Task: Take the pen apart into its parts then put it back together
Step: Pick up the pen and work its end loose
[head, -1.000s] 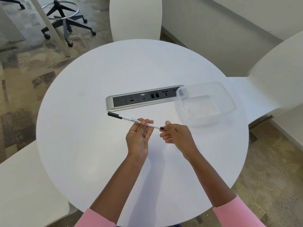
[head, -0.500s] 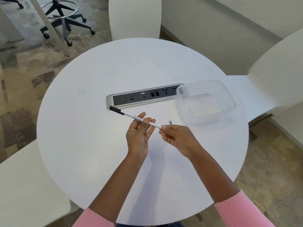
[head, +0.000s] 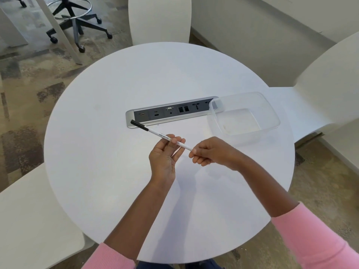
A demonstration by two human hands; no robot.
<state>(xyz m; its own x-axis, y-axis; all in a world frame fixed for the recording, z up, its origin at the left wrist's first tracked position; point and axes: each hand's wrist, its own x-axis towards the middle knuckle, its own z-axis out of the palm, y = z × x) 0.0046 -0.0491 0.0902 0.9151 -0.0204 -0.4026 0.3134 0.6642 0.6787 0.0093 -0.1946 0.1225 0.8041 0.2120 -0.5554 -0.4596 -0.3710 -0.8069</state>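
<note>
So the right hand (head: 211, 152) has closed over the near end of the pen (head: 163, 135), and the black tip that showed there a second ago is now hidden in its fingers. The pen's capped end has swung up closer to the socket strip (head: 172, 111), and the left hand (head: 165, 158) shifted with it.
</note>
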